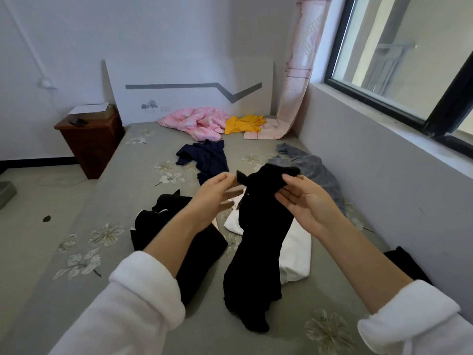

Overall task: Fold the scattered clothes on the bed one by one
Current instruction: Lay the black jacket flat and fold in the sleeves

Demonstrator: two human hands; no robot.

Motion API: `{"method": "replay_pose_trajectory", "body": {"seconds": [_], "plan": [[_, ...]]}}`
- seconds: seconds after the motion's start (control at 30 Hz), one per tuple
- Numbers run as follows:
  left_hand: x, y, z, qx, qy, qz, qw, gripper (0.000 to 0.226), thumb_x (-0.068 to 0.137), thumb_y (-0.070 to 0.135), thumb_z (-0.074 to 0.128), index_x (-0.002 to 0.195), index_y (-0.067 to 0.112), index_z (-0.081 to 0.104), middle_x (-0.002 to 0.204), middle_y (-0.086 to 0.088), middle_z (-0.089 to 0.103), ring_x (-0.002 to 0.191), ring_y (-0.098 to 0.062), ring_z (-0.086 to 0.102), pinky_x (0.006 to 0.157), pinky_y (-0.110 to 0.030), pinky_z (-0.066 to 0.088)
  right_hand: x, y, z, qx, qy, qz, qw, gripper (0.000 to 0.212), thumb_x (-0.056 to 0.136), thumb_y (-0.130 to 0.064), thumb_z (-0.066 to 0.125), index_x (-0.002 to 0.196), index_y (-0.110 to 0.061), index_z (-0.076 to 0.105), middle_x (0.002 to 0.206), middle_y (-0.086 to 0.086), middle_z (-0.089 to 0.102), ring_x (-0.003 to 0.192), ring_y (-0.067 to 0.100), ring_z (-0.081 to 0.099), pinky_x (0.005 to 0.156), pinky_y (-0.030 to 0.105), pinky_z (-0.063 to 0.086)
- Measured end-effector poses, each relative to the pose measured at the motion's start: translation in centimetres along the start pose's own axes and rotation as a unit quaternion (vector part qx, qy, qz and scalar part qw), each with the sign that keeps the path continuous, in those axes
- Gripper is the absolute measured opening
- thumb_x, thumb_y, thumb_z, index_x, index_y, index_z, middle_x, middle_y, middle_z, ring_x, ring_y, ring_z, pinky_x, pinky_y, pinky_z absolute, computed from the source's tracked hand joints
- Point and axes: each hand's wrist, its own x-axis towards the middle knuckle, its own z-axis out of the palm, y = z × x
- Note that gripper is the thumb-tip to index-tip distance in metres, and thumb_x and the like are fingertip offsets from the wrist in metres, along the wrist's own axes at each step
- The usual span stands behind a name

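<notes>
Bedroom scene, midway through a laundry chore: a person in white sleeves sorts clothes strewn across a grey, flower-printed bed (115, 201). At far left a wooden nightstand (89, 142) stands against the wall. Next comes a black heap (179, 239) lying flat on the bed, partly under the person's left forearm. Beyond it, toward the headboard, a pink quilt (197, 121) and a navy garment (207, 157) lie unfolded.

The left hand (215, 198) is raised, fingers loosely spread and blurred, its thumb just beside a top corner of the black garment (258, 239). Whether it has that corner pinched cannot be told. The garment hangs lifted at centre, its lower end trailing onto the bed. A yellow garment (243, 124) sits crumpled near the headboard behind it. The right hand (307, 201) pinches the garment's upper edge between thumb and curled fingers. Below it a white garment (297, 252) lies on the bed, with a grey garment (312, 167) against the wall under the window (409, 60).

The step in hand appears to be opening out this one piece before folding. The next move likely calls for both hands to take opposite top corners, spread the cloth and lay it flat on a bare part of the bed.
</notes>
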Motion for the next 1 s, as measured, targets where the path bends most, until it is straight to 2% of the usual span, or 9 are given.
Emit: {"method": "replay_pose_trajectory", "body": {"seconds": [0.1,0.2,0.33,0.4,0.5,0.6,0.77,0.9,1.0], "plan": [[-0.2,0.2,0.4,0.095,-0.007,-0.042,0.995,0.017,0.093,0.004,0.051,0.104,0.016,0.057,0.113,-0.004,0.064,0.102,-0.017,0.063,0.083,-0.029,0.046,0.2,0.2,0.1,0.053,0.005,-0.002,0.999,0.01,0.093,-0.005,0.054,0.087,-0.013,0.055,0.085,0.006,0.072,0.087,0.017,0.067,0.077,0.025,0.058],[-0.9,-2.9,2.5,0.18,-0.003,-0.089,0.98,0.026,0.088,0.013,0.064,0.112,0.016,0.055,0.099,-0.002,0.061,0.077,-0.008,0.057,0.062,-0.013,0.045,0.4,0.5,0.6,0.078,-0.018,-0.003,0.997,0.008,0.092,-0.004,0.054,0.091,-0.012,0.055,0.09,0.008,0.071,0.087,0.016,0.068,0.081,0.026,0.058],[-0.8,-5.4,3.7,0.12,0.049,-0.014,0.992,0.022,0.095,0.02,0.056,0.118,0.018,0.054,0.112,-0.004,0.062,0.109,-0.02,0.059,0.086,-0.023,0.044,0.3,0.9,0.9,0.066,-0.038,-0.003,0.997,0.011,0.089,-0.004,0.057,0.09,-0.014,0.051,0.093,0.009,0.068,0.089,0.018,0.068,0.083,0.028,0.057],[-0.5,-4.5,3.3,0.11,0.071,0.022,0.991,0.019,0.1,0.015,0.047,0.116,0.014,0.057,0.103,-0.006,0.064,0.103,-0.022,0.061,0.086,-0.025,0.042,0.4,0.3,0.4,0.055,-0.027,-0.014,0.998,0.006,0.091,-0.005,0.054,0.091,-0.012,0.055,0.091,0.008,0.07,0.085,0.017,0.068,0.08,0.028,0.058],[-0.5,-1.8,2.2,0.017,0.056,0.018,0.998,0.023,0.101,0.012,0.038,0.107,0.018,0.06,0.083,0.004,0.068,0.074,-0.008,0.065,0.068,-0.018,0.049,1.0,-0.6,-2.1,-0.03,0.034,-0.036,0.998,0.013,0.091,-0.006,0.051,0.096,-0.009,0.062,0.09,0.005,0.071,0.083,0.015,0.068,0.073,0.029,0.056],[-0.3,0.6,1.1,-0.058,0.035,0.017,0.998,0.024,0.101,0.019,0.038,0.11,0.021,0.061,0.094,0.002,0.068,0.085,-0.012,0.063,0.066,-0.025,0.047,1.8,1.0,-5.6,-0.185,0.129,0.006,0.974,0.024,0.083,0.005,0.054,0.101,-0.011,0.058,0.093,0.006,0.061,0.08,0.014,0.06,0.069,0.028,0.048],[-0.2,2.6,1.3,-0.116,-0.002,-0.004,0.993,0.026,0.1,0.019,0.039,0.099,0.022,0.065,0.088,0.003,0.07,0.084,-0.013,0.063,0.082,-0.03,0.044,1.5,5.7,-7.6,-0.348,0.039,0.159,0.923,0.072,0.077,0.005,0.061,0.141,-0.019,0.039,0.129,-0.003,0.042,0.122,0.02,0.044,0.088,0.032,0.038],[-0.8,3.4,0.4,-0.1,0.007,-0.023,0.995,0.021,0.098,0.02,0.042,0.101,0.019,0.063,0.079,0.003,0.07,0.072,-0.012,0.064,0.074,-0.028,0.048,1.1,6.6,-6.0,-0.365,-0.028,0.153,0.918,0.028,0.092,0.0,0.053,0.118,-0.009,0.057,0.096,-0.002,0.061,0.084,0.007,0.056,0.056,0.01,0.044],[-1.7,3.9,-2.1,-0.081,0.062,-0.032,0.994,0.021,0.098,0.026,0.044,0.1,0.018,0.064,0.076,0.003,0.071,0.066,-0.01,0.066,0.063,-0.025,0.053,2.0,5.7,-6.2,-0.35,0.006,0.116,0.929,0.018,0.095,-0.008,0.051,0.103,-0.017,0.063,0.092,0.004,0.062,0.083,0.017,0.055,0.063,0.022,0.039]]}}
